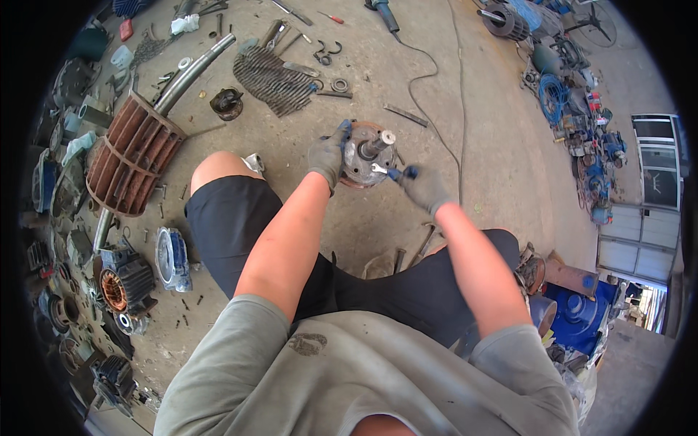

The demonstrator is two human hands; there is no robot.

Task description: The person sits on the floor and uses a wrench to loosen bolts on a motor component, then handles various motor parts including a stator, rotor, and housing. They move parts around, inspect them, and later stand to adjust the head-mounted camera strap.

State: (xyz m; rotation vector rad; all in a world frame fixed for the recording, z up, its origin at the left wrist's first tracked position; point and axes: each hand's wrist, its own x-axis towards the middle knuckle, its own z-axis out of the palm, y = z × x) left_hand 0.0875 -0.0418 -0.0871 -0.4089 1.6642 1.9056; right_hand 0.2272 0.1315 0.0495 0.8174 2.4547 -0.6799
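In front of me stands a round metal flange with a rusty rim. A short steel shaft sticks up from its middle, and bolt holes or bolts sit around it. My left hand, in a grey glove with dark fingertips, is closed on the flange's left edge. My gloved right hand grips a wrench, whose open end lies over the flange's right side near the shaft. Whether its jaw touches a bolt I cannot tell. The wrench's handle is mostly hidden by the fingers.
A rusty rotor on a long shaft lies at the left, near a motor housing and a blue-rimmed ring. A ribbed dark mat bears tools. A cable trails from a power tool. Motor parts line the right.
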